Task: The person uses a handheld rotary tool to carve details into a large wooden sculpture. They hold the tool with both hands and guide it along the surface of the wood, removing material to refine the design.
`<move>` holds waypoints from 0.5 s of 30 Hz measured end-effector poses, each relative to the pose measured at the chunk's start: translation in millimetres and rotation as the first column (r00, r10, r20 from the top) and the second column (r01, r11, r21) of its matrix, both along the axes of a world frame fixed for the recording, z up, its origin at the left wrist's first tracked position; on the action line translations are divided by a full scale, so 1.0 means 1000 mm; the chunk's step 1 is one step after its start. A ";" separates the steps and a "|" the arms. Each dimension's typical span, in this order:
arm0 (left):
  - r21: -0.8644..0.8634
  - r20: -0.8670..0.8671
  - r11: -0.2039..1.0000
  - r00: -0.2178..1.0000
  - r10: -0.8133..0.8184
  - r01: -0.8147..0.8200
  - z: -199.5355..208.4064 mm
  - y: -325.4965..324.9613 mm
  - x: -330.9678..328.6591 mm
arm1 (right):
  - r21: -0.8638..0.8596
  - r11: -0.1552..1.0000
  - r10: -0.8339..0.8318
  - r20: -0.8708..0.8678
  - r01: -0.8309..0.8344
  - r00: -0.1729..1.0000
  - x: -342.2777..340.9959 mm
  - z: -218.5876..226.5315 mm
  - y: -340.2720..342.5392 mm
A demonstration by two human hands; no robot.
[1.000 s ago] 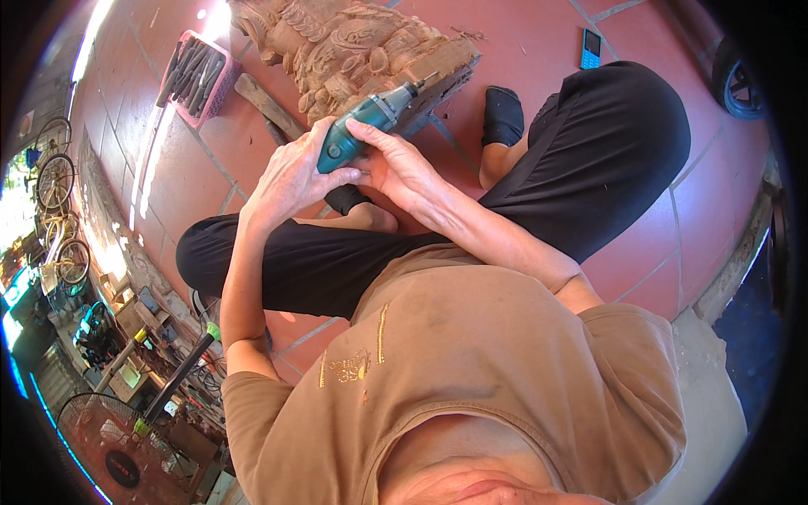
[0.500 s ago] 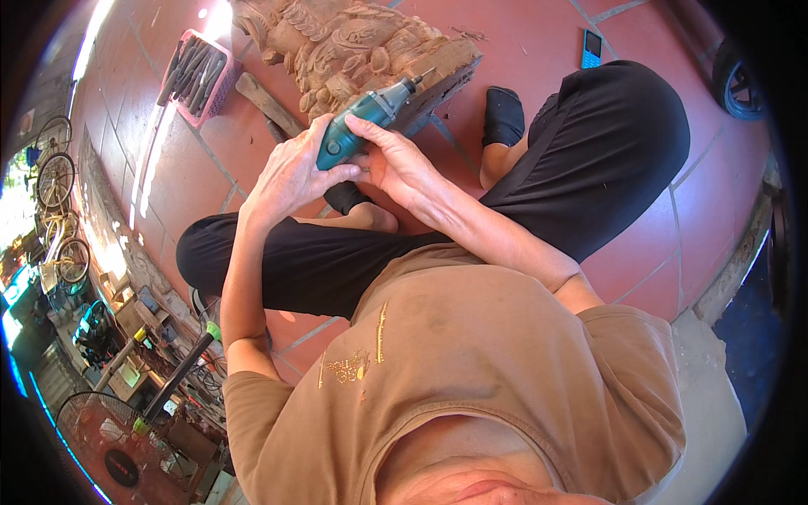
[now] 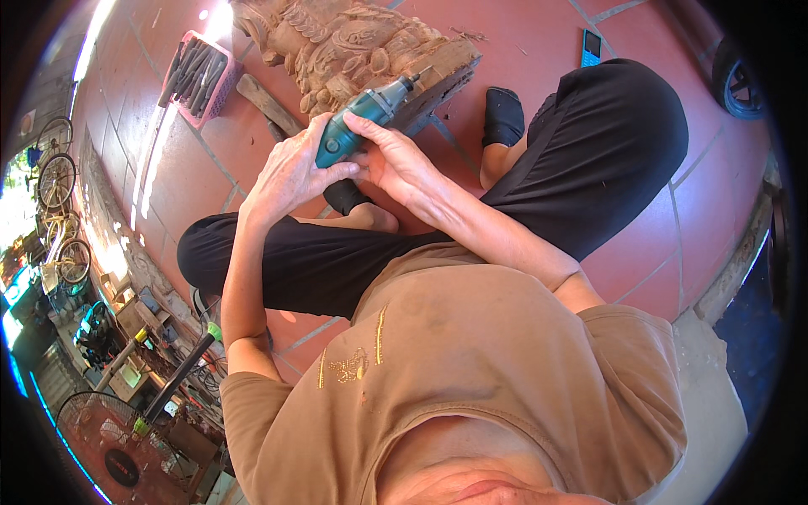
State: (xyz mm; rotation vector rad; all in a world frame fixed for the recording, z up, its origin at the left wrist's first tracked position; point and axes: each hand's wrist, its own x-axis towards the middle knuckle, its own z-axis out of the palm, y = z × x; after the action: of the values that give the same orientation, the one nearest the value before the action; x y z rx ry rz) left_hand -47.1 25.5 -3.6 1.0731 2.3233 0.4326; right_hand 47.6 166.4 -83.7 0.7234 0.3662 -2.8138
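Note:
Both my hands are closed round a teal rotary tool [image 3: 358, 126], which points up and to the right with a thin bit at its tip. My left hand [image 3: 290, 168] grips the tool's rear end from the left side. On its right side, my right hand [image 3: 394, 164] lies with the thumb along the body, its other fingers partly hidden beneath. Just beyond the tool stands a brown carved wooden block [image 3: 353, 46] with raised relief. The bit's tip appears over the block's near edge; whether it touches I cannot tell.
A pink basket [image 3: 220, 84] full of dark-handled chisels sits at the far left. Beside it lies a wooden mallet-like piece [image 3: 265, 103]. A phone [image 3: 591, 49] rests on the red tiles at the far right, near a black wheel [image 3: 741, 84]. A fan [image 3: 118, 454] stands lower left.
The rotary tool has shifted very slightly down and left in my hands' grip. The hands keep the same hold, and the carved block has not moved.

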 end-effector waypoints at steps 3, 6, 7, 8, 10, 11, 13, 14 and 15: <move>0.022 0.009 1.000 1.000 -0.001 0.001 0.002 0.001 -0.001 | 0.001 1.000 0.001 -0.011 -0.001 1.000 -0.001 0.001 0.001; -0.007 0.012 1.000 1.000 0.003 -0.003 0.004 0.002 -0.001 | 0.003 1.000 0.001 -0.016 -0.001 1.000 -0.002 0.001 0.000; -0.013 0.014 1.000 1.000 0.009 -0.009 0.005 0.003 -0.001 | 0.004 1.000 0.001 -0.016 -0.001 1.000 -0.002 0.001 0.000; -0.019 0.017 1.000 1.000 0.015 -0.015 0.007 0.004 0.000 | 0.010 1.000 0.004 -0.013 -0.004 1.000 -0.003 0.001 0.000; -0.024 0.023 0.999 0.999 0.024 -0.024 0.008 0.004 0.000 | 0.022 1.000 0.009 -0.006 -0.009 1.000 -0.003 0.001 0.000; -0.023 0.027 0.999 0.999 0.027 -0.027 0.008 0.004 0.000 | 0.023 1.000 0.009 -0.008 -0.009 1.000 -0.004 0.001 0.000; -0.017 0.029 0.999 0.999 0.033 -0.032 0.008 0.005 -0.001 | 0.024 1.000 0.009 -0.012 -0.009 1.000 -0.005 0.000 0.000; -0.012 0.028 0.999 0.999 0.035 -0.035 0.008 0.005 -0.001 | 0.022 1.000 0.008 -0.015 -0.008 1.000 -0.005 -0.001 -0.001; -0.007 0.026 0.999 0.999 0.037 -0.037 0.008 0.005 -0.001 | 0.020 1.000 0.007 -0.019 -0.007 1.000 -0.005 -0.001 -0.001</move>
State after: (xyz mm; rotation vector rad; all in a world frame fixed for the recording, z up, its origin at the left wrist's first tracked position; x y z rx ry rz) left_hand -47.7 30.3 4.0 1.0170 2.3230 0.4509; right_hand 42.3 165.8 -84.6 0.6984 0.4002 -2.8160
